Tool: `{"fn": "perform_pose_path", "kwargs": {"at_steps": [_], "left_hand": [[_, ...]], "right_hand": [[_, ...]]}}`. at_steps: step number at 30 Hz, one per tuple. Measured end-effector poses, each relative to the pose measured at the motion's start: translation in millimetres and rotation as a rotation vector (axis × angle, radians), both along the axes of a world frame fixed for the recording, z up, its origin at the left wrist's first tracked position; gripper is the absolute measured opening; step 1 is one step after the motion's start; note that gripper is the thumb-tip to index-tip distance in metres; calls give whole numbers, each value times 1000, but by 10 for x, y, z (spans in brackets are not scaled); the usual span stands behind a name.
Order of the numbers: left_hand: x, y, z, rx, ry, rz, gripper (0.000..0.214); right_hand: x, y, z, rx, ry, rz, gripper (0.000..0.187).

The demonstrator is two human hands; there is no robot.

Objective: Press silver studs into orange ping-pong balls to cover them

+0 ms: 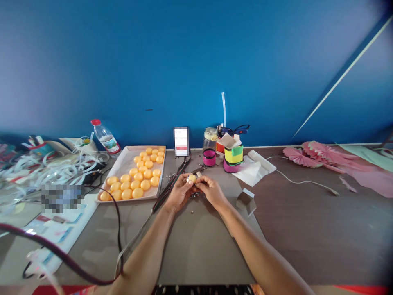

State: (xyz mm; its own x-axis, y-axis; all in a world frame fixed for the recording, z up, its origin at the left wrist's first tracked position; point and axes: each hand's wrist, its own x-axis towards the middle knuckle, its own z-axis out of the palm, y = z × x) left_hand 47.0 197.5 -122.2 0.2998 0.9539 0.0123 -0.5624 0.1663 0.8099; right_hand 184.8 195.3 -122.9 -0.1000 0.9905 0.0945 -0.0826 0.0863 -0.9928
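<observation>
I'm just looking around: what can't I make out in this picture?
All in the head view:
Underside of the yellow ball: hidden by the left hand.
Anything pinched by the right hand: its own fingers cover it.
Small metal pieces: too small to tell their shape.
Writing on the bottle label: too small to read.
Upright screen: contents pixelated.
Pink paper: cut off by the right edge.

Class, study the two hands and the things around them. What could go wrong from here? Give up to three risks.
The small yellow ball held by the left hand might slip loose. The tiny metal pieces lying close by could be scattered by a careless move. The dark cable looping beside the left forearm may snag it.
</observation>
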Motion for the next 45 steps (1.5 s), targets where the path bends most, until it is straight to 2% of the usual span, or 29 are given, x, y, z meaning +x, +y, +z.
{"fn": "perform_pose_path", "kwargs": {"at_steps": [12,15,17,19,22,25,28,33,38,45], "left_hand": [[67,-31,-15,22,38,59,42],[52,-20,-11,15,11,21,37],[21,2,-10,-5,-24,3,36],[-15,26,-10,-27,-54,19,36],[-59,50,-8,-39,-82,41,34],[-76,51,-8,-28,-86,22,33],[-77,47,-9,-22,-76,20,34],[-71,36,29,-35,-73,23,34],[-78,34,49,-49,-74,42,34],[-78,42,20,-23,-77,29,33]], "right_hand": [[9,27,-54,-5,-31,-32,16],[32,36,-32,-9,-36,-31,18],[81,46,-15,35,-110,-65,17],[142,50,-5,142,-287,-131,16],[199,29,-5,285,-739,-155,28],[183,-4,-5,285,-1192,-75,34],[132,-11,7,268,-1393,-4,28],[93,19,13,302,-1450,32,28],[94,-5,4,319,-1375,18,27],[62,2,-19,395,-1372,84,22]]}}
